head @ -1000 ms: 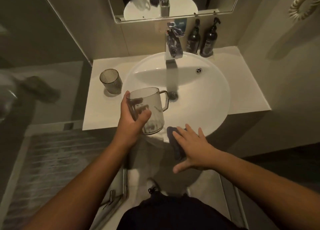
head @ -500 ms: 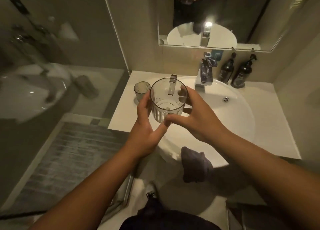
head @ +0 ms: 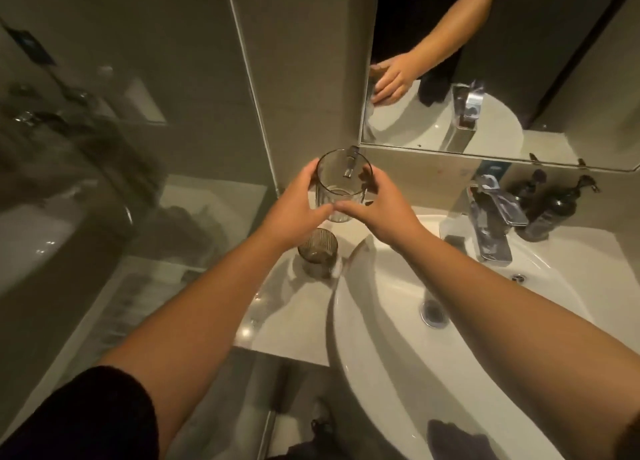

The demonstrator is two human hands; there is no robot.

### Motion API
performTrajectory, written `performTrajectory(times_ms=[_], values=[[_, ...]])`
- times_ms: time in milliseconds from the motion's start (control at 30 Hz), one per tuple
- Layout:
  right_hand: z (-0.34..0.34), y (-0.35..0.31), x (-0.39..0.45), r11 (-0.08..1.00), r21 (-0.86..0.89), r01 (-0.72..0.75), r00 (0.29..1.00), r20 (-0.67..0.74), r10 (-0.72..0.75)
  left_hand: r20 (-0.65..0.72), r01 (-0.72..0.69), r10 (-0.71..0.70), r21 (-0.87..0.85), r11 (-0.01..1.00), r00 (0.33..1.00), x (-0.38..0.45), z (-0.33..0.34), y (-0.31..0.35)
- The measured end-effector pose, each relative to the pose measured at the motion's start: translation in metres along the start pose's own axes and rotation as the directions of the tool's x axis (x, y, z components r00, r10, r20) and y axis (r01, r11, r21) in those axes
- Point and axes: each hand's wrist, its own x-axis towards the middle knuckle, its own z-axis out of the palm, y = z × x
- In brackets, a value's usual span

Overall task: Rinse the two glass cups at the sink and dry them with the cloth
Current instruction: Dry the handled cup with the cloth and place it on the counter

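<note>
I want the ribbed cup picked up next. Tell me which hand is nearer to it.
Left. The left hand holds the handled cup just above and left of the ribbed cup on the counter; the right hand is on the handled cup's other side, slightly farther off.

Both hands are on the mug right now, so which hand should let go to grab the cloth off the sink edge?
The right hand. The cloth lies on the sink's near rim, on the right arm's side, and the left hand already wraps the mug.
</note>
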Motion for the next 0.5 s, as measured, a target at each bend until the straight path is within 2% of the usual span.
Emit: performTrajectory(times_ms=[167,500], values=[[0.024,0.027,0.046,0.998,-0.042,-0.048,0.999,0.019,0.049,0.030,0.041,-0.040,-0.040,0.998,0.999,0.039,0.004,-0.037],[0.060,0.058,0.097,0.988,-0.129,-0.084,0.988,0.115,0.099,0.007,0.159,-0.159,-0.049,0.986,0.987,0.073,0.009,-0.095]])
